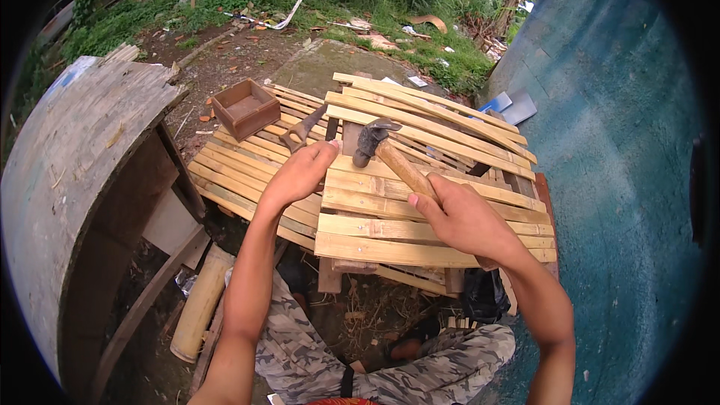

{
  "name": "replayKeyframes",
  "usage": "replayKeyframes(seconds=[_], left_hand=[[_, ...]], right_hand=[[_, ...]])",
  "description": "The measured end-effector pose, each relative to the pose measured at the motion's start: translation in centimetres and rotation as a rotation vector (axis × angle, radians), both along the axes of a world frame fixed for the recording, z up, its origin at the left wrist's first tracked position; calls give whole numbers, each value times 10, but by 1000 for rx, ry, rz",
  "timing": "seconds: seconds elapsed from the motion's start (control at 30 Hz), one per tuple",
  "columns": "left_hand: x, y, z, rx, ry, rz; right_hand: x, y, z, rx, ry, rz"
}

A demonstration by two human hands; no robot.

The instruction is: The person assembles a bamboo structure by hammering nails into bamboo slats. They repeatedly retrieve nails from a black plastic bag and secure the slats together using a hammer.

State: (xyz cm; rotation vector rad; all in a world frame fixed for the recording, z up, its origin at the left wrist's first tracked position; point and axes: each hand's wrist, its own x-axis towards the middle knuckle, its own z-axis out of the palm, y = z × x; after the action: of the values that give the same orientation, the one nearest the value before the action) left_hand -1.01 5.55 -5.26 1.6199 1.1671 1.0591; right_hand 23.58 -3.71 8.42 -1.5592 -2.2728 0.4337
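Note:
My right hand [469, 214] is wrapped round the wooden handle of a claw hammer [405, 169]. The dark hammer head is over the pale bamboo slats, near their left ends. At the left edge of the slatted panel [382, 229], my left hand [300, 174] has its fingers closed at the end of a bamboo slat [364, 163]; its fingertips are partly hidden, and no nail can be made out in them. Small nail heads dot the nearer slats. Farther back, several slats [442, 131] lie at a slight slant across the dark supports.
A second slatted bamboo surface [247, 172] lies beneath, bearing a handsaw [304, 129] and an open wooden box [246, 109]. A weathered board [82, 157] stands at left, with a bamboo log [201, 304] below it. A blue-green wall [615, 180] closes off the right.

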Motion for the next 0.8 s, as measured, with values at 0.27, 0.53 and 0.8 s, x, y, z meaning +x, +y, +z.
replayKeyframes(seconds=[0.27,0.53,0.8], left_hand=[[-1,0,-2,9,21,27],[-2,3,1,-43,41,-22],[-2,-4,9,-15,96,-6]], right_hand=[[17,-8,36,-32,585,-159],[18,-1,19,-154,31,-128],[-4,-4,2,40,98,-78]])
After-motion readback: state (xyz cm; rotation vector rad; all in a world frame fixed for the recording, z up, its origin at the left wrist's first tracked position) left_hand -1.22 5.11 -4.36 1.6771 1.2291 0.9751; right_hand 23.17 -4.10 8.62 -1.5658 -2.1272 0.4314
